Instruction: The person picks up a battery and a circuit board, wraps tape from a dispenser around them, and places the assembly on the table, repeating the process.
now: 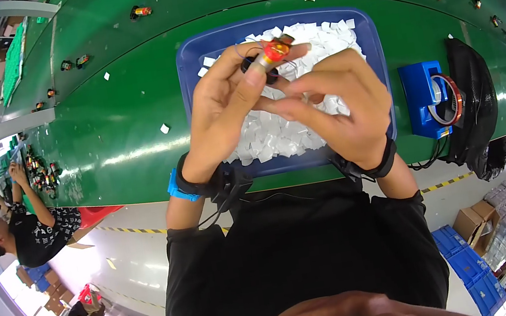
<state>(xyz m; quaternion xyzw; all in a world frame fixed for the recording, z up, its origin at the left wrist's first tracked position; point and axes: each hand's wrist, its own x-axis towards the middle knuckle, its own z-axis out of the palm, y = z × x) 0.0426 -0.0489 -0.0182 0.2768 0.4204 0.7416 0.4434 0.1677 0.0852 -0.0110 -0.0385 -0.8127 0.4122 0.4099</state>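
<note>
My left hand (217, 108) is closed on a small wired battery cell (274, 52), red and orange with a pale end, pinched between thumb and fingers. Dark round parts and thin wires show beside the cell, partly covered by the fingers. Close to it, my right hand (348, 94) has its thumb and fingertips drawn together. Whatever lies between those tips is too small or hidden to make out. Below both hands stands a blue plastic bin (183, 70) filled with small white paper-like pieces (277, 141).
Several similar wired cells (141, 11) lie scattered over the green table (122, 112). Right of the bin are a blue tape dispenser (421, 100) with rolls and a black plastic bag (473, 99). At the far left, another person (31, 230) reaches toward a pile of parts (41, 173).
</note>
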